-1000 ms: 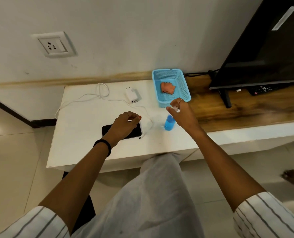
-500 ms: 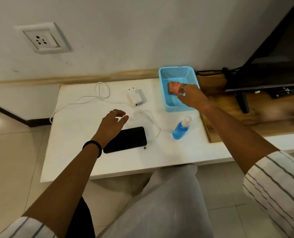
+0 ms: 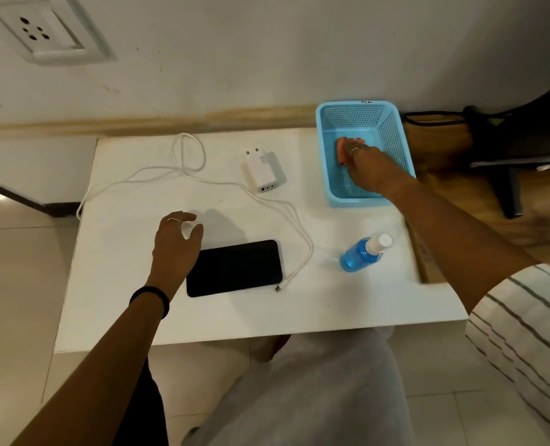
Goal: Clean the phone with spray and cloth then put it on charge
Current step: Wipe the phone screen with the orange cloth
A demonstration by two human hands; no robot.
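White table (image 3: 132, 304) fills the view. Blue basket (image 3: 392, 136) sits at its far right corner, right hand (image 3: 368, 169) reaching inside onto the orange cloth (image 3: 342, 149), mostly hidden; can't tell if the fingers pinch it. Left hand (image 3: 175, 247) hovers, fingers loosely spread, beside the black phone (image 3: 235, 268) lying flat. Spray bottle (image 3: 363, 252) stands right of the phone.

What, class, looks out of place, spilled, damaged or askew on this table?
Little stands out. The white cable is joined to neither the charger nor the phone, and part of it hangs over the table's left edge. The spray bottle stands upright, with no spill visible.
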